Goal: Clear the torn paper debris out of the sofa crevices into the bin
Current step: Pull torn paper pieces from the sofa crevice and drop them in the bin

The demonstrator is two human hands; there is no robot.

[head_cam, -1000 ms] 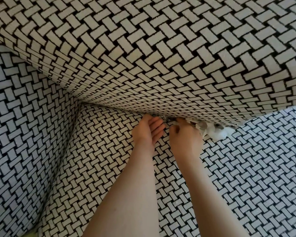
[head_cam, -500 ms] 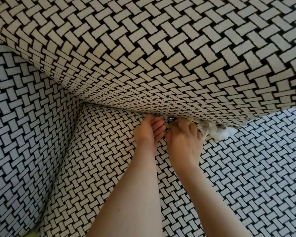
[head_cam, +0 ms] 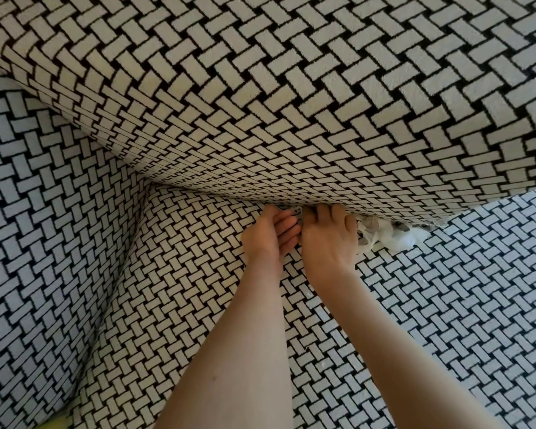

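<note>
Both hands meet at the crevice [head_cam: 211,197] where the back cushion [head_cam: 291,97] bulges down over the seat cushion [head_cam: 430,329]. All of the upholstery carries the same black-and-white basket-weave pattern. The overhanging cushion stands in the way: it covers the seam and hides the ends of the fingers pushed under it.

The left hand [head_cam: 268,239] lies on its side with the palm turned toward the other hand. Its fingers are curled inward and its thumb tip is at the seam; whether it holds anything cannot be told. The right hand [head_cam: 328,244] lies just beside it, touching or nearly so, back upward. Its fingers reach under the cushion's edge, so their grip cannot be made out.

Just to the outer side of the right hand, the torn paper [head_cam: 395,238] lies wedged in the same crevice, white crumpled scraps spilling a little onto the seat. Among the scraps sit a few round grey pieces [head_cam: 372,224], too small to identify.

Well to the far side of the left hand rises the sofa arm [head_cam: 44,249], meeting the seat in a corner. A yellow-green patch [head_cam: 56,423] shows at the lower edge, below that arm.
</note>
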